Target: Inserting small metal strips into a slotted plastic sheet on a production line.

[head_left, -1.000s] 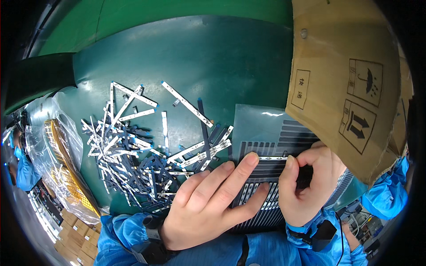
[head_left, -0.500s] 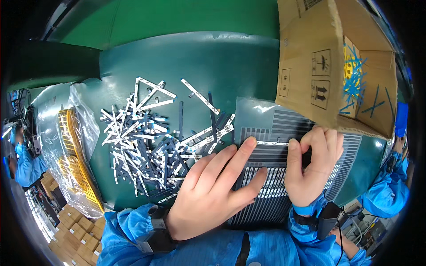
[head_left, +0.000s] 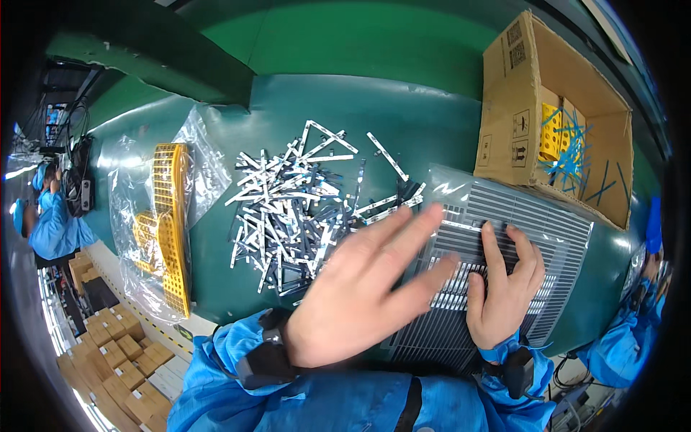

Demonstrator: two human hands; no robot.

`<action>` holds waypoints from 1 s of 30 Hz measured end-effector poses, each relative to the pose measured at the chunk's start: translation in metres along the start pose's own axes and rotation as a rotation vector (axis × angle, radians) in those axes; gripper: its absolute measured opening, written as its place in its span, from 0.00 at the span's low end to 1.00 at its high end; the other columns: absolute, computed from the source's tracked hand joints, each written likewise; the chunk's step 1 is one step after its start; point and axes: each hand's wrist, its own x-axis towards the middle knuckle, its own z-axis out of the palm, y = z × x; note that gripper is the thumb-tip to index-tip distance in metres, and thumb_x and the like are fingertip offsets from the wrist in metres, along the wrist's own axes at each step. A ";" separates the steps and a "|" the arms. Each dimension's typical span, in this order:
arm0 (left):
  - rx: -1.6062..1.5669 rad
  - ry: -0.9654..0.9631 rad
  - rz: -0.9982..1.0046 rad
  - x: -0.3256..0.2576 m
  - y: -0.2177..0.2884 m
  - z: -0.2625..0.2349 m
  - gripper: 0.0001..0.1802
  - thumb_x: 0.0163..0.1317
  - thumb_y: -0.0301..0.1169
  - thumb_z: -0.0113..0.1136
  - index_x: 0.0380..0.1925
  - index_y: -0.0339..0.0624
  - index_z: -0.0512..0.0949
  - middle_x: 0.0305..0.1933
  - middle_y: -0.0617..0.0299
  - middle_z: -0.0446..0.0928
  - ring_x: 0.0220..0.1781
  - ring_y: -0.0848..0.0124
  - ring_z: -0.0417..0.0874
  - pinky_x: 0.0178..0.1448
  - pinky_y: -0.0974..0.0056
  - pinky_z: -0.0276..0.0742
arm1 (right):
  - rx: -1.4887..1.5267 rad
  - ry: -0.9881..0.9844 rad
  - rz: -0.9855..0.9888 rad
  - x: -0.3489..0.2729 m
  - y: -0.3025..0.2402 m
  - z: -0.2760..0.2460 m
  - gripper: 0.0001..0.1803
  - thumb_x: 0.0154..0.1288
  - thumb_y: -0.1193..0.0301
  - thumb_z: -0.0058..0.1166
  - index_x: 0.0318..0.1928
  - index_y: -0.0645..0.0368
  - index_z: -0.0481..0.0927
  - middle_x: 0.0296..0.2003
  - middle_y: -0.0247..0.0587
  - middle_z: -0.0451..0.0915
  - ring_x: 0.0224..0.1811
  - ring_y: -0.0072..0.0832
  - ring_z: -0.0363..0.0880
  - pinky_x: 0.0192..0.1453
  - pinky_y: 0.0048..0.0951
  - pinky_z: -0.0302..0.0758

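Note:
A flat sheet (head_left: 533, 209) with rows of dark slots, under clear plastic, lies before me. Along its upper part runs a narrow white strip with small dark parts (head_left: 464, 226). At that strip's right end rests the index fingertip of my right hand (head_left: 504, 299), whose fingers are apart. My left hand (head_left: 353, 295), slightly blurred, spreads over the sheet's left edge, its index fingertip close to the strip's left end. Whether that fingertip touches is unclear. More white strips (head_left: 455, 290) fill rows lower on the sheet, partly hidden by my hands. A loose pile of black and white strips (head_left: 277, 216) lies to the left.
A cardboard box (head_left: 509, 115) at the back right holds yellow perforated pieces (head_left: 551, 129) and thin blue slivers (head_left: 568, 162). Yellow perforated trays (head_left: 173, 237) in clear plastic lie at the left. Co-workers in blue sleeves sit at both sides.
My right hand has gone from pinching near the strip's right end to spread fingers. My left hand remains spread near its left end. The whole view has shifted, showing more at left.

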 end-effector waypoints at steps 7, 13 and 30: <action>0.260 0.114 -0.415 0.020 -0.005 -0.019 0.14 0.48 0.27 0.72 0.36 0.41 0.80 0.31 0.59 0.77 0.34 0.59 0.81 0.37 0.59 0.77 | 0.063 -0.013 -0.074 -0.003 0.003 0.003 0.34 0.54 0.70 0.60 0.66 0.50 0.74 0.65 0.50 0.64 0.65 0.52 0.59 0.70 0.50 0.57; 0.314 0.135 -0.448 0.031 -0.020 0.002 0.10 0.52 0.29 0.69 0.29 0.41 0.76 0.28 0.57 0.78 0.28 0.57 0.82 0.31 0.57 0.76 | 0.297 0.029 -0.020 -0.003 0.010 0.003 0.38 0.55 0.70 0.60 0.67 0.64 0.67 0.64 0.54 0.64 0.64 0.52 0.60 0.70 0.49 0.56; 0.140 0.177 -0.479 0.030 -0.021 -0.007 0.09 0.50 0.23 0.66 0.31 0.40 0.77 0.28 0.58 0.79 0.26 0.65 0.82 0.30 0.63 0.77 | 0.719 0.019 -0.126 0.031 -0.022 -0.029 0.18 0.56 0.79 0.57 0.49 0.63 0.79 0.46 0.49 0.77 0.46 0.45 0.76 0.53 0.38 0.72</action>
